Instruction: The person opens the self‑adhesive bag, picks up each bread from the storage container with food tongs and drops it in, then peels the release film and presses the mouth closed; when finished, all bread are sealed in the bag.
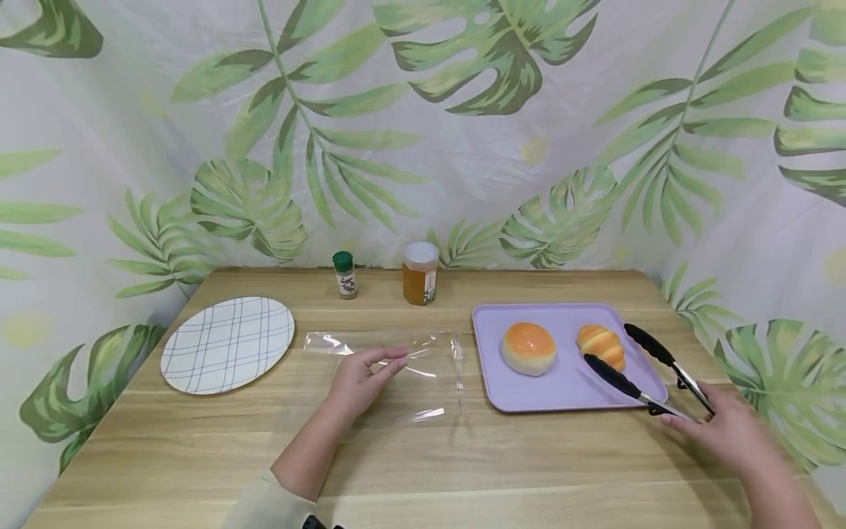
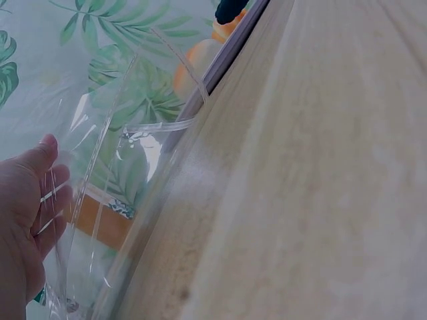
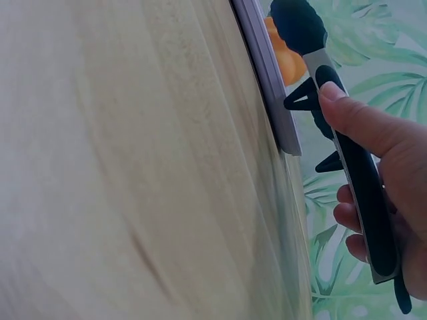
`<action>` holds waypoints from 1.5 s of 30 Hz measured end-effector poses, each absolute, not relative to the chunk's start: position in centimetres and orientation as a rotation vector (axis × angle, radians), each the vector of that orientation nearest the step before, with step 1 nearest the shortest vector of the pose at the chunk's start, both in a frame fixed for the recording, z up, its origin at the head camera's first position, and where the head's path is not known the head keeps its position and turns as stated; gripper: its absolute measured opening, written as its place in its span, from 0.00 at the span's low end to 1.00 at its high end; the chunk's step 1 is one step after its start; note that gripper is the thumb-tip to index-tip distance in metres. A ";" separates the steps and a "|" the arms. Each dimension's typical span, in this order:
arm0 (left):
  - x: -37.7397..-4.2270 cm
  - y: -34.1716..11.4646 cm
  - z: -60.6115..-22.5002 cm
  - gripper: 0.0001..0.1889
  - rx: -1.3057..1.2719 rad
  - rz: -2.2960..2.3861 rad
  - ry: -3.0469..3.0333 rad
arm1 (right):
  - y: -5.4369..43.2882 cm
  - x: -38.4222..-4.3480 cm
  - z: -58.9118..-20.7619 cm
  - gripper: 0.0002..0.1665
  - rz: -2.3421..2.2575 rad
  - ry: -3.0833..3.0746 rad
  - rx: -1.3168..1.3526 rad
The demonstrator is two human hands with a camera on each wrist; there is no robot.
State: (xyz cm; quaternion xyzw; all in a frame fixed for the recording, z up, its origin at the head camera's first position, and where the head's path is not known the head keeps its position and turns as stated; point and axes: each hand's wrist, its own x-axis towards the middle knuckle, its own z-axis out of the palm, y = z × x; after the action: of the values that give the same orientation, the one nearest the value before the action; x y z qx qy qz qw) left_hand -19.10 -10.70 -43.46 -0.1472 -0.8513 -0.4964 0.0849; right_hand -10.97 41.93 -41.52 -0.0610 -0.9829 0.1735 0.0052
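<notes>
Fingers (image 3: 353,120) of the right hand (image 1: 727,430) curl round the handles of the black-tipped tongs (image 1: 644,371), whose arms stand spread over the near right corner of the lilac tray (image 1: 489,367), one tip beside the ridged roll (image 1: 601,345). A round glazed bun (image 1: 528,347) lies to its left. The left hand (image 1: 360,382) rests with straight fingers on the clear plastic bag (image 1: 396,367), flat on the wooden table (image 1: 423,455) between tray and checked plate (image 1: 228,343). The bag's edges are faint, so its open end probably faces the tray. In the right wrist view the tong tips are cut off.
</notes>
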 end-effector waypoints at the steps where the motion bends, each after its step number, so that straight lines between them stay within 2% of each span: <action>1: -19.1 -10.7 -43.5 0.09 -0.439 -1.479 -2.538 | 41.8 -11.0 -41.6 0.59 0.540 -3.075 -0.182; 9: -19.1 -10.8 -43.9 0.10 -0.457 -1.463 -2.523 | 41.4 -11.0 -41.8 0.53 0.462 -3.106 -0.198; 25: -18.8 -11.1 -44.1 0.09 -0.480 -1.440 -2.512 | 40.5 -11.1 -40.8 0.55 0.488 -3.121 -0.251; 40: -19.0 -10.8 -43.6 0.08 -0.481 -1.416 -2.513 | 35.0 -12.0 -37.5 0.53 0.653 -3.064 -0.021; 45: -19.0 -10.8 -43.5 0.09 -0.474 -1.423 -2.520 | 32.7 -12.3 -36.7 0.49 0.600 -3.035 0.155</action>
State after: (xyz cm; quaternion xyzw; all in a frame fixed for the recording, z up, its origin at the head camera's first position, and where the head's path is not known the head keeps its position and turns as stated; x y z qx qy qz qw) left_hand -19.05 -10.83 -43.52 -0.1609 -0.8547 -0.4825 0.1043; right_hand -12.34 32.68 -36.65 0.0499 -0.9795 0.1938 0.0221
